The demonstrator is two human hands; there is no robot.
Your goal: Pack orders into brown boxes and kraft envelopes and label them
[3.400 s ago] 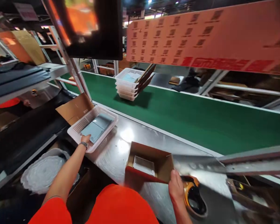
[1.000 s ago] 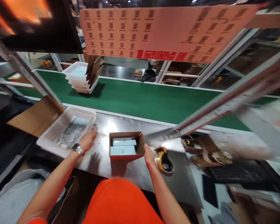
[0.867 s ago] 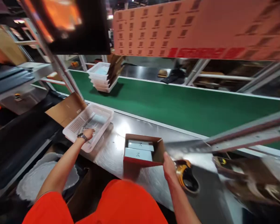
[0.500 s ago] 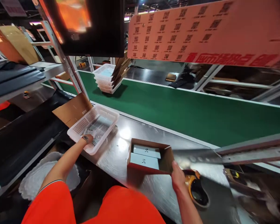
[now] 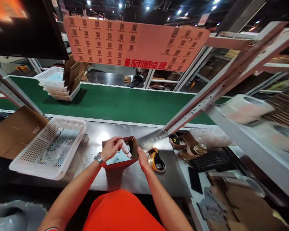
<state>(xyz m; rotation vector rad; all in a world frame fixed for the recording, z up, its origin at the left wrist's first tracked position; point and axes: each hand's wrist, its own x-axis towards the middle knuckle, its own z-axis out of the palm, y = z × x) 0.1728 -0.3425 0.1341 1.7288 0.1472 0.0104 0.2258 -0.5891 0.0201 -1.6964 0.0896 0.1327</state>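
Note:
My left hand [image 5: 112,148], with a watch on its wrist, is closed around a small white tube [image 5: 125,147]. It holds the tube over the open cardboard box [image 5: 120,165] on the metal table. Inside the box lies a pale blue carton [image 5: 119,157] with a dark mark; my left hand hides part of the contents. At the box's right side my right hand [image 5: 143,158] grips the wall. Just right of that hand sits an orange and black tape dispenser [image 5: 156,161]. A white plastic basket [image 5: 21,163] on the left holds clear plastic packets [image 5: 53,154].
Behind the table runs a green conveyor belt [image 5: 125,107], carrying stacked white baskets [image 5: 60,88] with cardboard. A metal post [image 5: 197,106] slants up on the right. Beyond it are a keyboard [image 5: 212,160], a phone [image 5: 195,180] and flattened cardboard [image 5: 248,199]. A red board [image 5: 151,41] hangs ahead.
My left hand has come out of the white basket and moved right to the cardboard box, bringing the small white tube. My right hand stays on the box. The view has turned right.

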